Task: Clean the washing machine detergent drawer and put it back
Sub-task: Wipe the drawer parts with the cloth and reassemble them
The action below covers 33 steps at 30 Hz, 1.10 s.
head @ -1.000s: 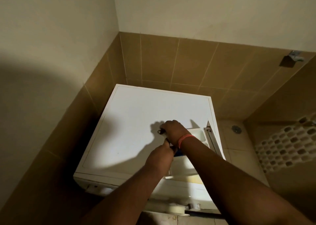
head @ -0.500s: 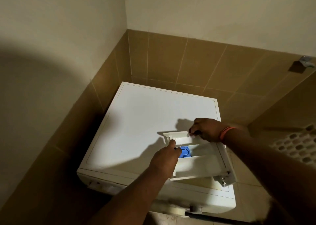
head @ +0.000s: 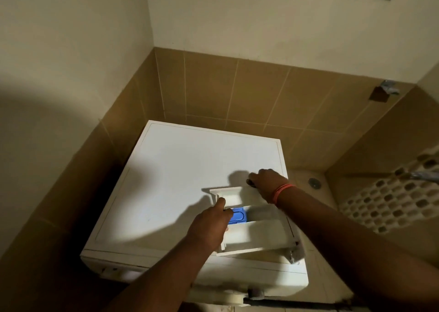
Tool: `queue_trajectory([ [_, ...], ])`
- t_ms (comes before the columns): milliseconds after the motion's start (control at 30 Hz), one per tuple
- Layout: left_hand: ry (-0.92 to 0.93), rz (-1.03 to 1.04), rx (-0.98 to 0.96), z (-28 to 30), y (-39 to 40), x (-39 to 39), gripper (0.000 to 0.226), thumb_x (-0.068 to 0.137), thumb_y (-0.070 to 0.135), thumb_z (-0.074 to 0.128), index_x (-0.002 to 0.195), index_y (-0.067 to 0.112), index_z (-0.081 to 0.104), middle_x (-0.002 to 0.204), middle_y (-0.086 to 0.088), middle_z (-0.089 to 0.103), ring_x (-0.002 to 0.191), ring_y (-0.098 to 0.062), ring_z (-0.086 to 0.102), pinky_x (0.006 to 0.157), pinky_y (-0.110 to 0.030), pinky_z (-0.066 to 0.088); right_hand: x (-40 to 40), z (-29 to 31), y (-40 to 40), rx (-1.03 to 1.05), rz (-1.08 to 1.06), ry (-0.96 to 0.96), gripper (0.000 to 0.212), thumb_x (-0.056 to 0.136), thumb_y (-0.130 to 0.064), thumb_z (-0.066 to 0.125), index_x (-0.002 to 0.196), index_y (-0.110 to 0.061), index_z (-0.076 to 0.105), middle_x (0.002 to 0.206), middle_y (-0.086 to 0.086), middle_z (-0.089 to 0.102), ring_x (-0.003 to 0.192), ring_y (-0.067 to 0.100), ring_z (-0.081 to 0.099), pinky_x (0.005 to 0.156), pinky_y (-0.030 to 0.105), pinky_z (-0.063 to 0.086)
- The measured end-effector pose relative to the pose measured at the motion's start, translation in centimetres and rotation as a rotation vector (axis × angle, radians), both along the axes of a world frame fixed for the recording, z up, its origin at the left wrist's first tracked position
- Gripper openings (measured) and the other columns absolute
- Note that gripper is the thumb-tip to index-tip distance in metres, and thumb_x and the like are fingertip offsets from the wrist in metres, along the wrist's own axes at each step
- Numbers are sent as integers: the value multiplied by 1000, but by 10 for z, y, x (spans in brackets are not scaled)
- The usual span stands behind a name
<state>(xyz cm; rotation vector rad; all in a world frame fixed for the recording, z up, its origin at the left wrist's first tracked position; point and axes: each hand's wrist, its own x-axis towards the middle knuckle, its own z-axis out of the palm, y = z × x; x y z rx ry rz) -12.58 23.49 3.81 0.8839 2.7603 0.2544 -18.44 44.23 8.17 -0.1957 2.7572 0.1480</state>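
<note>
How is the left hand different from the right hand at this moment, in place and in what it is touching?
The left hand is nearer the camera, at the drawer's left side by the blue insert; the right hand is farther back, at its far end. The right wrist wears an orange band; the left is bare. Both touch the drawer, which lies on the washing machine.

White drawer (head: pixel 256 237) with a blue insert (head: pixel 238 215) lies on the white washer (head: pixel 190 169); behind the washer, tan tiles (head: pixel 237 91); orange wristband (head: pixel 281 192).
</note>
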Motion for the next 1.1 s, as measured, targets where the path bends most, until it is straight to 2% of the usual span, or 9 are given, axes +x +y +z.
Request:
queue_trajectory([
  [200, 18, -25, -39, 1, 6, 1, 28, 87, -1, 57, 111, 13, 53, 128, -6, 40, 90, -31, 63, 73, -42, 52, 0, -6, -23, 86, -56, -116, 35, 95, -7, 43, 127, -14, 55, 124, 16, 59, 120, 36, 52, 93, 44, 47],
  [300, 28, -27, -46, -2, 6, -1, 31, 85, -1, 60, 110, 15, 53, 128, -6, 39, 89, -30, 63, 69, -40, 50, -7, -9, -31, -243, -90, -119, 36, 91, -2, 48, 121, -16, 61, 120, 11, 66, 109, 26, 61, 92, 32, 51],
  [367, 28, -27, -41, -5, 5, -1, 32, 86, 2, 60, 113, 16, 52, 126, -5, 40, 90, -29, 62, 69, -40, 51, 0, 6, -29, -534, -215, -43, 31, 92, 1, 49, 116, -13, 64, 105, 5, 71, 83, 16, 63, 72, 17, 49],
  [467, 21, -12, 15, -6, 3, 0, 32, 87, 2, 57, 114, 18, 52, 122, -3, 39, 95, -26, 60, 72, -41, 52, 25, 34, -9, -1139, -555, 168, 31, 93, 9, 38, 108, -7, 61, 78, 17, 65, 60, 30, 63, 56, 33, 54],
  [567, -1, 11, 126, -16, -1, 2, 28, 86, 2, 55, 108, 20, 51, 117, 2, 38, 100, -23, 55, 73, -39, 52, 60, 40, 29, -1497, -895, 478, 26, 97, 6, 42, 112, -4, 61, 89, 25, 68, 71, 38, 68, 57, 45, 57],
  [667, -169, 138, 354, -33, -5, 0, 30, 88, 11, 64, 114, 23, 57, 120, 8, 36, 110, -18, 50, 86, -32, 50, 92, 23, 59, -1622, -1272, 633, 26, 101, -12, 44, 120, -7, 62, 112, 19, 68, 101, 37, 66, 75, 41, 53],
  [800, -578, 570, 686, -31, -3, 1, 59, 93, 32, 62, 145, 18, 38, 137, -4, 39, 124, -21, 49, 104, -29, 40, 119, -2, 67, -1662, -1516, 468, 31, 103, -21, 40, 117, -8, 64, 113, 17, 69, 102, 34, 66, 77, 40, 55],
  [933, -944, 821, 749, -18, 9, -6, 44, 99, 50, 43, 126, 17, 53, 97, -3, 55, 89, -20, 52, 93, -35, 43, 124, 9, 52, -1938, -1565, 216, 43, 106, -25, 27, 110, -1, 63, 90, 17, 75, 83, 28, 72, 64, 33, 60],
  [1100, -987, 894, 1090, -12, 6, -15, 37, 101, 41, 43, 114, 10, 58, 101, -7, 60, 94, -22, 54, 80, -33, 42, 128, 20, 43, -2087, -1436, 183, 40, 102, -21, 25, 98, -5, 61, 74, 15, 73, 63, 27, 72, 53, 33, 58],
])
